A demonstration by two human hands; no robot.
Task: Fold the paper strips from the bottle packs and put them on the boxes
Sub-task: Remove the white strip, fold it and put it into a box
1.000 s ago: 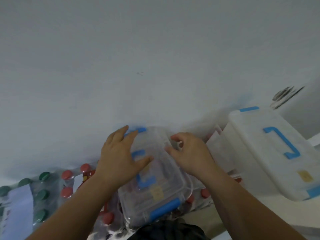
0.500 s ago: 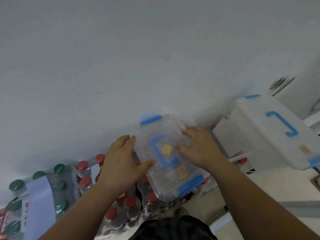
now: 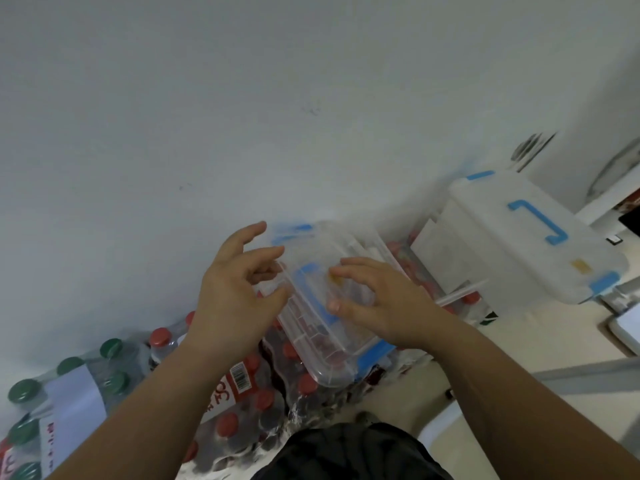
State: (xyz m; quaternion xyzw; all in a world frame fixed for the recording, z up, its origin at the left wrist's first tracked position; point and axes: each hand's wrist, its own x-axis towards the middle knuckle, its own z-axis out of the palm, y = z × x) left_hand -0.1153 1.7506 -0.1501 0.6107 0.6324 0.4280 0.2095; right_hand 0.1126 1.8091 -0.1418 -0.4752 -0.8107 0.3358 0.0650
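Dark garment [image 3: 346, 452]: bottom centre of the frame, nearest the camera.
Red-capped bottle pack [image 3: 263, 400]: shrink-wrapped, lower centre, just above the garment. A red-and-white label with a barcode [image 3: 239, 379] is on its left part.
Green-capped bottle pack [image 3: 114, 379]: lower left corner, just beside the red-capped pack.
Paper strip [image 3: 74, 396]: white, lies across the top of the green-capped pack between the caps; unfolded, red print near its lower end.
Clear box [image 3: 322, 344]: centre of the frame, sits on the red-capped pack. Lid on, blue latches at near and far ends, blue handle on the lid. Far end blurred.
Left hand [image 3: 235, 299]: at the clear box's left edge, fingers spread and loosely bent, nothing held. Contact with the rim cannot be told.
Right hand [image 3: 377, 303]: over the lid, fingers loosely bent, nothing held.
White box [image 3: 519, 244]: right of centre, farther back. Lid on, blue handle, small yellow patch.
White sheets [image 3: 436, 251]: lean against the white box's left side.
Wall [image 3: 242, 98]: pale, fills the upper frame.
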